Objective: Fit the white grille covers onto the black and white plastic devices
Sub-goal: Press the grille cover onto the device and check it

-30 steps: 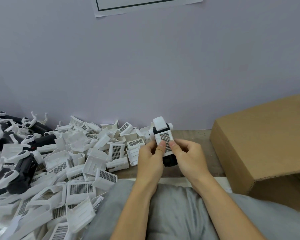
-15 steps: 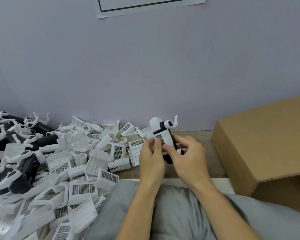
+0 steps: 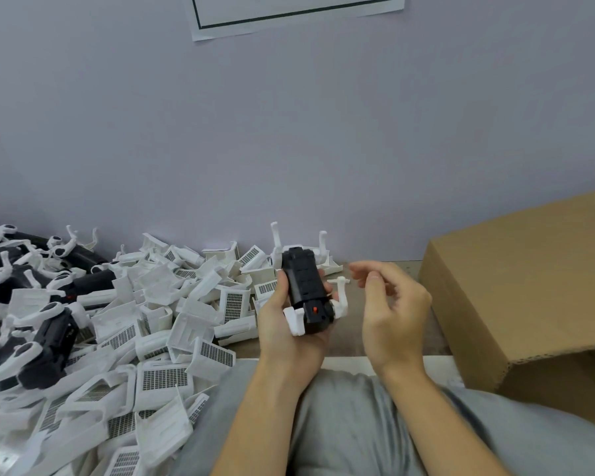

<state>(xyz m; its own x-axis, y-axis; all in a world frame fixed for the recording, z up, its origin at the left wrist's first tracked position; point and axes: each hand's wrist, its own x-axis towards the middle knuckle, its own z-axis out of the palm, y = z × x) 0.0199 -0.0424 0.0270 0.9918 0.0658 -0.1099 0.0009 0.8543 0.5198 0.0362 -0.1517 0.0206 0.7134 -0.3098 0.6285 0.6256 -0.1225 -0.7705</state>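
head | left hand (image 3: 282,324) grips device (image 3: 306,290) | right hand (image 3: 389,310) loose, empty

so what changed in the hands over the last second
The right hand let go of the device and drew off to the right, fingers loosely curled and holding nothing. The left hand alone grips the device, which has been turned over: the white grille that faced the camera is out of sight and the black side faces up. The pile of grille covers and the cardboard box stayed put.
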